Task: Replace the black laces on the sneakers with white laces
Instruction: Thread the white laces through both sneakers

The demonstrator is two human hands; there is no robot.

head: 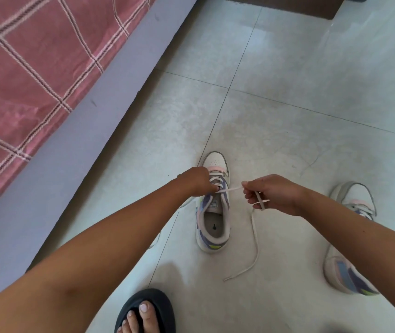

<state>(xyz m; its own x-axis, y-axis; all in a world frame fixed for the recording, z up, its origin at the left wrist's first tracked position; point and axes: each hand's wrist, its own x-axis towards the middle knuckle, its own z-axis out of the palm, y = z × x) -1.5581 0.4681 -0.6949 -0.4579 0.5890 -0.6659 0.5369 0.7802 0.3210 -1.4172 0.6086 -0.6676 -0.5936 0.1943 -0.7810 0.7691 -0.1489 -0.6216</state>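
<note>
A sneaker (213, 205) stands on the floor (287, 104) in the middle, with its toe pointing far away and its heel near the person. The left hand (197, 181) is down on the left side of the shoe, and its fingers are curled at the lace holes, pinching the white lace (255, 239) there as far as I can tell. The right hand (272, 194) is just to the right of the shoe and a bit off it. It pinches the same white lace, which is also looped round its fingers. A short, tight bit of lace runs sideways from the shoe to the right hand, across the shoe's long way. The loose end hangs down from that hand and lies on the floor, curling near and a little left. So the lace pulls out to the right, and I think the next pull or poke goes across the shoe. The left hand is nearer the holes. A second sneaker (350, 236) lies far right, partly behind the right arm. A bed (35, 68) is on the left, and a foot in a black slipper (148, 311) is near.
</note>
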